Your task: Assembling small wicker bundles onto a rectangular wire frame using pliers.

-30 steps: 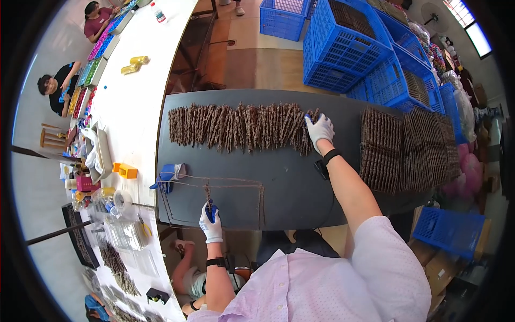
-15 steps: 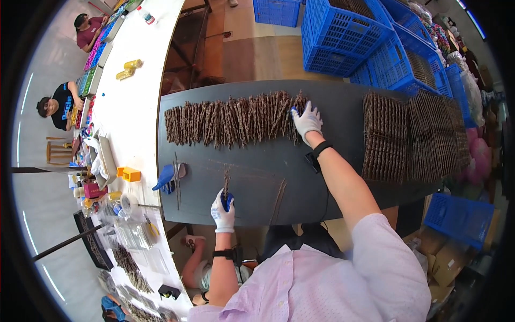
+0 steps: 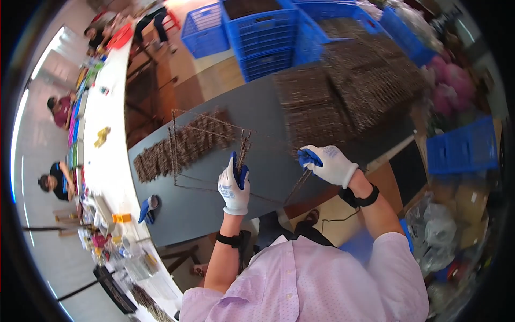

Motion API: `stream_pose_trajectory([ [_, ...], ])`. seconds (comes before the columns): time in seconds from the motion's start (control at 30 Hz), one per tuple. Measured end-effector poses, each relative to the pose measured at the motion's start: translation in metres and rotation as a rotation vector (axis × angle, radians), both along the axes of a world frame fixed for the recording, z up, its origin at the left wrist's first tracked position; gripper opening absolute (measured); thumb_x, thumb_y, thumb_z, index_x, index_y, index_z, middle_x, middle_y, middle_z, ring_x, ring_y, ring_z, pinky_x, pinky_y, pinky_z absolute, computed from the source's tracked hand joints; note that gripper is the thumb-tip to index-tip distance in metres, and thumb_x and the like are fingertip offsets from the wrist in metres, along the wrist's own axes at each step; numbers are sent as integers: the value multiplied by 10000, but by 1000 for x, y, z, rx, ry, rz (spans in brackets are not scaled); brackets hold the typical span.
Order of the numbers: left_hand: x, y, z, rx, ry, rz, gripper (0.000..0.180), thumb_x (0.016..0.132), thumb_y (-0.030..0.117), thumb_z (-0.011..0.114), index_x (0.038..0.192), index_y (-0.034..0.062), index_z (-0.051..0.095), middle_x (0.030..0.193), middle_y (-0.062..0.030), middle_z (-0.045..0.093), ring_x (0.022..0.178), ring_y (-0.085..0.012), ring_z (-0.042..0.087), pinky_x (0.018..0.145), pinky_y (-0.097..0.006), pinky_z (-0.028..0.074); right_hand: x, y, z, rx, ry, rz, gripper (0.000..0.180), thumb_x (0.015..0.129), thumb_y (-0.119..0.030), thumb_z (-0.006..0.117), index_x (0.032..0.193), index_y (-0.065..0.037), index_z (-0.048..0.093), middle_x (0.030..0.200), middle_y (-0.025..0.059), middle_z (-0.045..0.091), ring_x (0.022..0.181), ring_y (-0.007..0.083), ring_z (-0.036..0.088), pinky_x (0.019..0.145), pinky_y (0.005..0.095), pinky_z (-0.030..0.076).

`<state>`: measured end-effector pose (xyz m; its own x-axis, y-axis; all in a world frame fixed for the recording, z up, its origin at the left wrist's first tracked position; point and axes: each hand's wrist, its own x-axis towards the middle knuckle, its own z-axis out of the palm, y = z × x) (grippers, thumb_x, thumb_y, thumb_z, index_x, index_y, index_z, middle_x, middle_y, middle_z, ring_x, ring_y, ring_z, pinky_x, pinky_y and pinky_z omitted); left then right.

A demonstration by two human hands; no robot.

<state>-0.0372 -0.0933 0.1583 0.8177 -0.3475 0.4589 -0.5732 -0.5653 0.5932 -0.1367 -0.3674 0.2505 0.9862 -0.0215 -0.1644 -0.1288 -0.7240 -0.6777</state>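
My left hand (image 3: 234, 185), in a white glove with blue palm, is closed round a short bunch of brown twig-like strands (image 3: 244, 150) that stand up from it. My right hand (image 3: 327, 163), gloved alike, pinches the right side of a thin brown twig-wrapped wire frame (image 3: 174, 147). This frame is box-like, tilted, and spans the space around my left hand, partly raised over the dark table (image 3: 198, 212). Beyond it lies a row of brown twisted twig bundles (image 3: 185, 145), blurred by motion.
Flat stacks of brown twig mats (image 3: 370, 80) cover the table's right end. Blue crates (image 3: 263, 32) stand behind it. A blue-and-grey object (image 3: 148, 208) lies at the left edge. Along the left runs a white worktable (image 3: 110, 126) with co-workers beyond it.
My right hand has left the row of bundles and moved right and nearer, now gripping the wire frame, which has lifted off the table. The view has turned to the right.
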Motion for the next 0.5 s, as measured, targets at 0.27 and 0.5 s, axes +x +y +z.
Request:
stream_pose_trajectory([
  [0.27,-67,-178,113,178,-153,-478,674,743,127,756,1350,-34,510,1164,-205,587,1067,-379,562,943,-460,445,-203,-108,58,54,-294,-587,375,860,15,568,1232,-28,602,967,170,713,826,257,709,717,348,566],
  [0.5,-42,-226,78,-56,-452,-509,786,689,243,847,1366,37,506,1364,-203,496,1236,-433,469,1082,-506,357,-421,-148,45,141,-523,-1302,314,961,-15,488,1253,-29,602,1001,58,698,756,91,651,645,240,528],
])
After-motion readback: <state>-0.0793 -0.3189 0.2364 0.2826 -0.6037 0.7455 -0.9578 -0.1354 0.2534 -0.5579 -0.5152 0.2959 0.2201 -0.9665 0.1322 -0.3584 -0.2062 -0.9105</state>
